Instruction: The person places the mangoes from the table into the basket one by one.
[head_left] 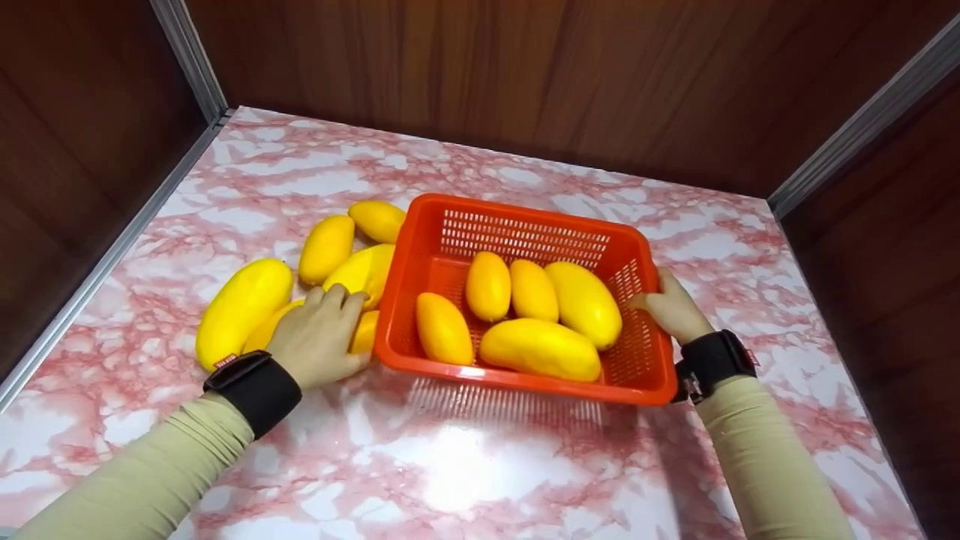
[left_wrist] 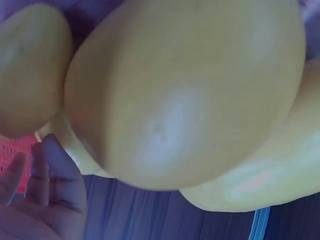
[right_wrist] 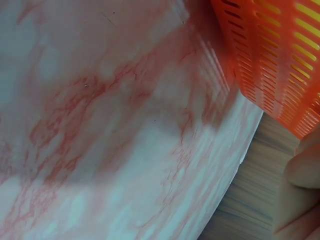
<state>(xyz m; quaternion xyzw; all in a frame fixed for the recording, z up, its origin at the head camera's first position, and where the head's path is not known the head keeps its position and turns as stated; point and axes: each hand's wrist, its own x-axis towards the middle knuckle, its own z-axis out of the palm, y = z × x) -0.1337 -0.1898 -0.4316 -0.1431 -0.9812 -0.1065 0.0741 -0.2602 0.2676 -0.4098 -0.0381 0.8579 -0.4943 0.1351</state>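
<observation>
Left hand (head_left: 319,337) reaches into a cluster of yellow fruit (head_left: 244,311) while the right hand (head_left: 675,309) holds a red basket (head_left: 525,381) by its side.
Five basketed fruit (head_left: 540,349) lie inside; the loose ones rest on the marbled table (head_left: 390,457), just beside the basket's left wall. The left fingers appear loosely bent, closed round nothing; the right thumb hooks over the rim, grasping it. The step in hand looks like picking the next piece to load; the next move likely calls for a firm grip, then a lift over the rim, basket kept steady.
</observation>
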